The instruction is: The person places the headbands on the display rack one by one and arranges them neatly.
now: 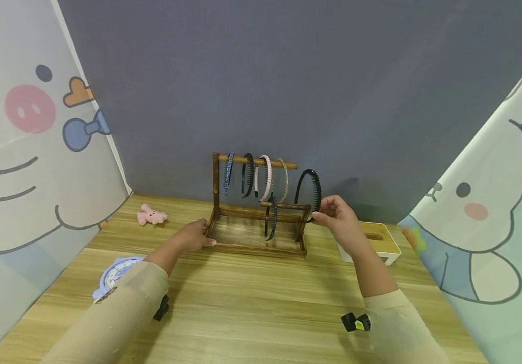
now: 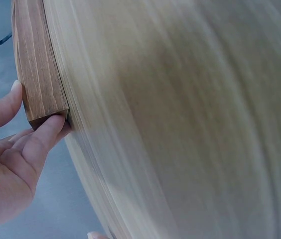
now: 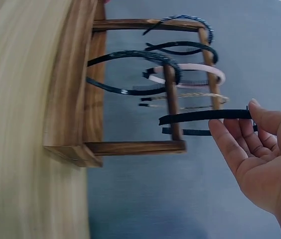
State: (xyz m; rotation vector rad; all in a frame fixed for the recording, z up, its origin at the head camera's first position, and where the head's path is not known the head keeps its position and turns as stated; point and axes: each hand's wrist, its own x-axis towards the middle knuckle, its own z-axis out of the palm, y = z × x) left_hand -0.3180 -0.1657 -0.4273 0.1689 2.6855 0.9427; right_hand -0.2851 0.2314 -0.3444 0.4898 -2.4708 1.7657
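Note:
My left hand (image 1: 195, 236) grips the left front corner of a wooden headband rack (image 1: 261, 248). In the left wrist view the thumb lies along one side of its tray wall (image 2: 40, 64), with the fingers at the end. My right hand (image 1: 340, 220) pinches a black toothed headband (image 1: 317, 189) beside the rack's right end, close to the lower bar. From the upper bar hang a blue glittery headband (image 1: 228, 172), a black one (image 1: 249, 174), a pink one (image 1: 268, 177) and a thin beaded one (image 1: 285, 179). A dark headband (image 1: 273, 220) hangs on the lower bar (image 1: 283, 205).
A white tissue box (image 1: 390, 253) with a wooden lid stands right of the rack, partly behind my right forearm. To the left lie a pink plush toy (image 1: 151, 215) and a round blue clock (image 1: 116, 273), partly covered by my left sleeve. A grey wall (image 1: 315, 76) rises behind.

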